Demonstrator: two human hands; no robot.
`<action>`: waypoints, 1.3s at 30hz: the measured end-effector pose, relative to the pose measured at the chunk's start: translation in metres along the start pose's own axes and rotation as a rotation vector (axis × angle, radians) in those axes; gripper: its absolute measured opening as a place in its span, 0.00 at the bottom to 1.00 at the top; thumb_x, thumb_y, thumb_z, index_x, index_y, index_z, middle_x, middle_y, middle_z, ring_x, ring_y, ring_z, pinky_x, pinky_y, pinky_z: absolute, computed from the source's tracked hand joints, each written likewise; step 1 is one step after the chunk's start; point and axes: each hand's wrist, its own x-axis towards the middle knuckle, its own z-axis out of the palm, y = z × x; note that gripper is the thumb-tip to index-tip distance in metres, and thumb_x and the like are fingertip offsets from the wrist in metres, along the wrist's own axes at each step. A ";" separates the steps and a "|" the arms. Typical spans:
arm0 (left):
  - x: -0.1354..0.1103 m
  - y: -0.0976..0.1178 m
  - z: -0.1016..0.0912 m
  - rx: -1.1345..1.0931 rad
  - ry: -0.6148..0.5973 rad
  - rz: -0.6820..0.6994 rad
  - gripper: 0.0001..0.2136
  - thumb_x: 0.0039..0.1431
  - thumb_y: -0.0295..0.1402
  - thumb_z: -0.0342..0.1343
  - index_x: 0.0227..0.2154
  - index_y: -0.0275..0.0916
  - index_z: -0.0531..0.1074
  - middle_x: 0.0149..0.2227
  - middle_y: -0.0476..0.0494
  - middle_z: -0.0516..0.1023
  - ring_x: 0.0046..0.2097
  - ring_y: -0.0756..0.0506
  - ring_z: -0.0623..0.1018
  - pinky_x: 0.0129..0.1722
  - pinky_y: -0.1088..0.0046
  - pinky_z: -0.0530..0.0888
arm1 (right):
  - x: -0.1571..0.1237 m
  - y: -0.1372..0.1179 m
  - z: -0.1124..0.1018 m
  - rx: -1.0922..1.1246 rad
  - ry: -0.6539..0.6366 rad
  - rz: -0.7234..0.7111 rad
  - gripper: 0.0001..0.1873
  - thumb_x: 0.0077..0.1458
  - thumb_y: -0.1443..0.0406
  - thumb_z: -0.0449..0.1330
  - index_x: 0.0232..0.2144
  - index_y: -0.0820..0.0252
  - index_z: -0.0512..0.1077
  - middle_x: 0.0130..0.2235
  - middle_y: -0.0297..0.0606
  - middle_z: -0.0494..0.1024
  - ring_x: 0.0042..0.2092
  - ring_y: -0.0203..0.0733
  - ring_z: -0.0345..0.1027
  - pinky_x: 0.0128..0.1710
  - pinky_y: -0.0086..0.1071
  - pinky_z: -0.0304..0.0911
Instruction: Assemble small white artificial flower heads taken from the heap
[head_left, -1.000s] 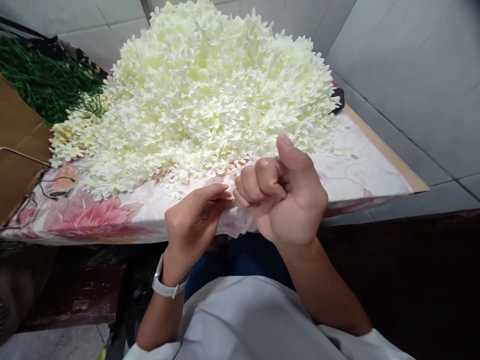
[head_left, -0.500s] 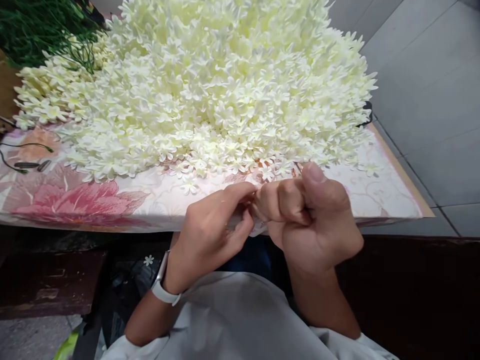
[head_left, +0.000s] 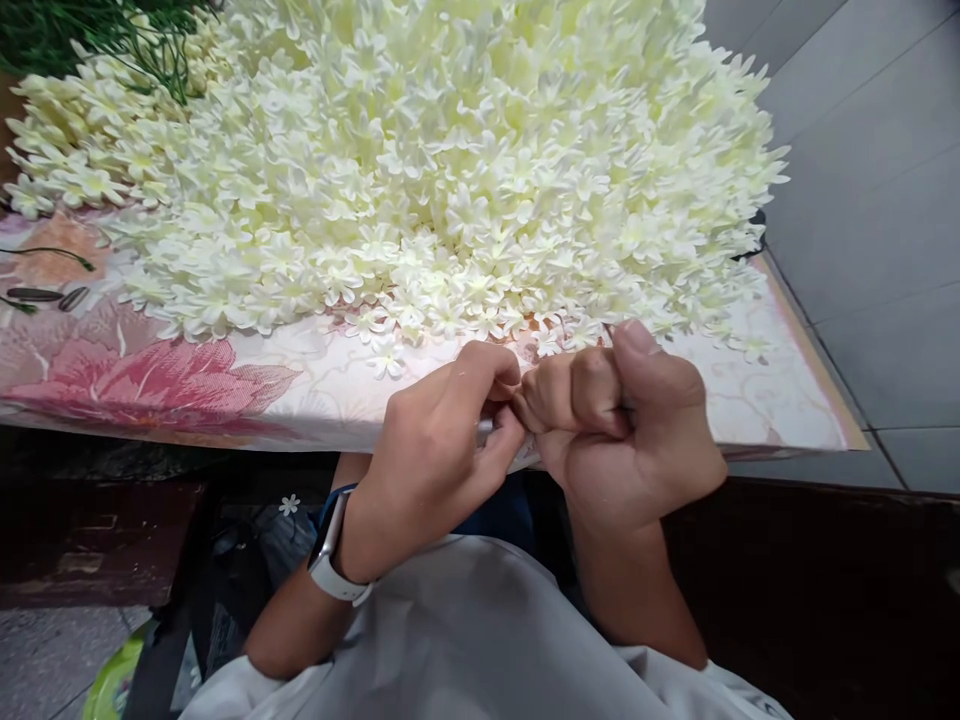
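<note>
A big heap of small cream-white artificial flowers (head_left: 450,170) covers the table with its pink floral cloth (head_left: 172,375). My left hand (head_left: 435,450), a white watch on its wrist, pinches its fingertips together at the table's near edge, right against my right hand. My right hand (head_left: 630,420) is curled into a fist with the thumb on top. The two hands touch at the fingers. Whatever they pinch between them is hidden. The nearest loose flowers lie just beyond the knuckles.
Green wire stems (head_left: 97,30) lie at the far left behind the flowers. A few thin dark pieces (head_left: 45,295) rest on the cloth at the left edge. Grey floor tiles (head_left: 885,200) run along the right. One flower (head_left: 289,505) lies below the table.
My hands have come together from slightly apart and now touch at the fingertips. The view has moved closer to the flower heap and tipped down.
</note>
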 end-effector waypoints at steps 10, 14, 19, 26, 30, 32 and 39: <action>0.002 0.002 -0.005 -0.073 -0.085 -0.053 0.13 0.61 0.20 0.57 0.46 0.40 0.67 0.40 0.47 0.81 0.40 0.49 0.85 0.40 0.76 0.80 | 0.004 0.004 0.005 -0.020 0.063 -0.034 0.33 0.64 0.61 0.60 0.13 0.61 0.48 0.14 0.27 0.44 0.17 0.27 0.42 0.18 0.30 0.42; 0.001 0.001 -0.006 -0.169 -0.033 -0.074 0.16 0.61 0.19 0.59 0.48 0.41 0.68 0.42 0.49 0.82 0.40 0.52 0.84 0.43 0.79 0.82 | 0.006 -0.002 -0.003 0.091 -0.011 -0.056 0.36 0.68 0.54 0.55 0.14 0.60 0.44 0.15 0.28 0.42 0.17 0.29 0.37 0.16 0.31 0.41; 0.003 0.003 -0.012 -0.189 0.005 -0.072 0.18 0.59 0.19 0.62 0.49 0.42 0.68 0.45 0.50 0.82 0.44 0.52 0.85 0.46 0.81 0.82 | 0.004 -0.005 -0.008 0.075 -0.009 -0.115 0.35 0.71 0.53 0.50 0.15 0.60 0.45 0.16 0.28 0.43 0.18 0.30 0.36 0.16 0.31 0.42; 0.017 0.007 -0.007 -0.130 -0.158 0.020 0.17 0.61 0.18 0.57 0.51 0.38 0.68 0.41 0.48 0.84 0.44 0.50 0.86 0.44 0.77 0.80 | -0.002 -0.012 -0.011 -0.044 0.069 -0.130 0.33 0.68 0.57 0.54 0.14 0.61 0.46 0.16 0.29 0.45 0.18 0.29 0.41 0.17 0.31 0.45; 0.015 0.004 0.001 -0.067 -0.130 0.016 0.17 0.63 0.22 0.59 0.54 0.39 0.69 0.45 0.46 0.84 0.47 0.46 0.86 0.46 0.73 0.81 | -0.004 -0.010 -0.006 -0.065 0.140 -0.169 0.34 0.66 0.59 0.55 0.13 0.60 0.46 0.14 0.29 0.44 0.17 0.30 0.43 0.19 0.32 0.47; 0.012 0.002 0.001 -0.057 -0.126 0.008 0.19 0.64 0.23 0.59 0.56 0.41 0.68 0.47 0.46 0.84 0.47 0.47 0.85 0.47 0.74 0.81 | -0.003 -0.006 -0.004 -0.091 0.139 -0.181 0.33 0.66 0.59 0.56 0.12 0.60 0.48 0.14 0.29 0.45 0.17 0.30 0.44 0.19 0.34 0.46; 0.010 0.000 -0.002 -0.060 -0.074 0.031 0.12 0.66 0.23 0.59 0.48 0.42 0.72 0.42 0.49 0.84 0.40 0.51 0.85 0.41 0.78 0.80 | -0.004 0.003 -0.002 -0.211 0.134 -0.202 0.32 0.68 0.60 0.56 0.14 0.59 0.49 0.16 0.29 0.47 0.18 0.32 0.43 0.20 0.37 0.42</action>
